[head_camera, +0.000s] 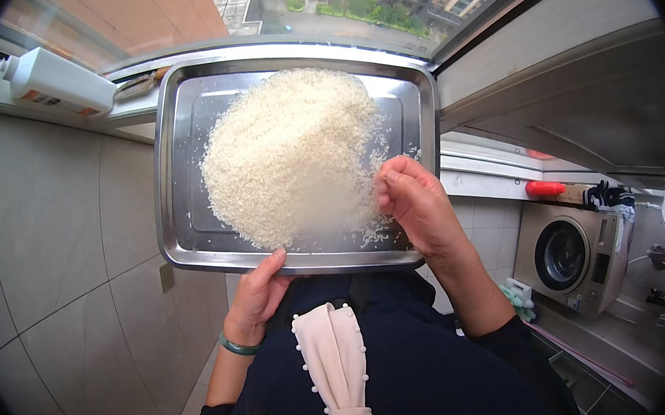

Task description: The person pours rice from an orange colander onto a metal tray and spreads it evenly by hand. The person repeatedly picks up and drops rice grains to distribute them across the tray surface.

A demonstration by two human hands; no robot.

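A rectangular stainless steel tray (202, 250) lies before me at the window, its far edge by the sill. White rice grains (281, 133) are heaped across its middle, with looser grains scattered at the right. My left hand (262, 289) grips the tray's near rim, thumb on top and fingers hidden underneath. Above the tray's right part is my right hand (411, 198), its fingers curled and thumb against the forefinger. Whether a grain is pinched there cannot be made out. A blurred patch covers some of the rice left of that hand.
A white plastic bottle (60, 85) lies on the windowsill at the left, beside a wooden-handled tool (137, 87). Window glass rises beyond the tray. At the right stand a front-loading washing machine (565, 255) and a red bottle (544, 187) on a ledge. A tiled wall (51, 221) is at the left.
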